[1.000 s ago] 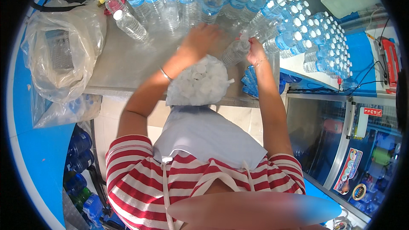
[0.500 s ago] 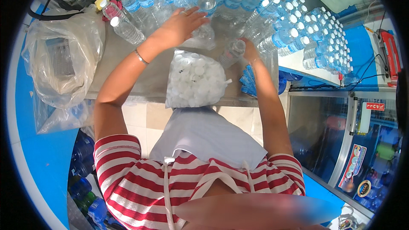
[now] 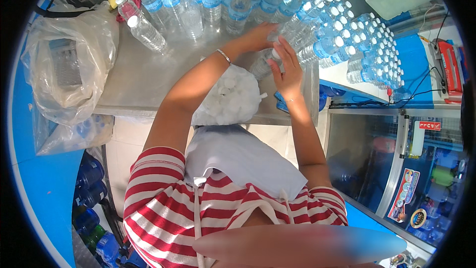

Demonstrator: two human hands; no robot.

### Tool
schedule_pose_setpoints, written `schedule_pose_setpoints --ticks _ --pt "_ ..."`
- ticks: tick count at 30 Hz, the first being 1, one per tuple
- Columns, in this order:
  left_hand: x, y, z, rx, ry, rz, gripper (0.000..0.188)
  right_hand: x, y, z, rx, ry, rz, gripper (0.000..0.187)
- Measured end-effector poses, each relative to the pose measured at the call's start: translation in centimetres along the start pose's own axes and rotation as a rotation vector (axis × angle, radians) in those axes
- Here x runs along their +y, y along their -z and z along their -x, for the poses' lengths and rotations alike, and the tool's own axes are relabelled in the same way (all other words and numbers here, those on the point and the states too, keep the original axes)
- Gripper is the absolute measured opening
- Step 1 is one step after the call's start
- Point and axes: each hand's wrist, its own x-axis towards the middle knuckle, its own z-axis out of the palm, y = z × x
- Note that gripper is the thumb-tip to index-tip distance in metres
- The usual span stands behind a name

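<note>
A clear unlabelled bottle (image 3: 260,64) with a white cap stands tilted beside a knotted clear bag of white caps (image 3: 229,97) on the metal counter (image 3: 131,82). Next to the bottle's cap, my right hand (image 3: 289,72) is raised open, fingers stretched and thumb apart. My left hand (image 3: 260,38) reaches across above that bottle, its fingers bent at the edge of a group of clear bottles. What those fingers close on is lost in the clear plastic. Labelled bottles (image 3: 240,12) with white caps line the back of the counter.
Many capped bottles (image 3: 369,52) crowd a white surface at the right. Two unlabelled capped bottles (image 3: 147,34) stand at the back left. A large open plastic bag (image 3: 94,77) hangs at the left. Blue packets (image 3: 282,103) lie near the right forearm; a glass-door fridge (image 3: 367,154) stands lower right.
My left hand has swung right from over the back bottles toward my right hand. My right hand has let go of the unlabelled bottle and opened beside it.
</note>
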Motion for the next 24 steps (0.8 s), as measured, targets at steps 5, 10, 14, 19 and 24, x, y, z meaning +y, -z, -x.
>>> schedule_pose_setpoints --ticks 5,10,14,19,24 --pt "-0.2 -1.2 -0.4 -0.001 0.060 0.185 0.079 1.0 -0.6 1.0 0.028 0.012 0.048 0.033" --pt "1.7 3.1 4.1 0.055 0.213 0.132 0.077 2.4 0.9 -0.7 0.178 -0.059 0.077 0.048" --pt "5.7 2.7 8.7 -0.159 0.071 0.086 0.085 5.2 0.2 -3.6 0.122 -0.281 0.217 0.060" --pt "7.0 -0.1 9.7 0.096 0.162 0.171 0.085 7.0 -0.4 -4.5 -0.076 -0.480 0.224 0.059" --pt "3.7 3.6 10.2 0.261 0.318 -0.082 0.087 7.3 0.9 -5.2 -0.064 -0.442 0.159 0.063"
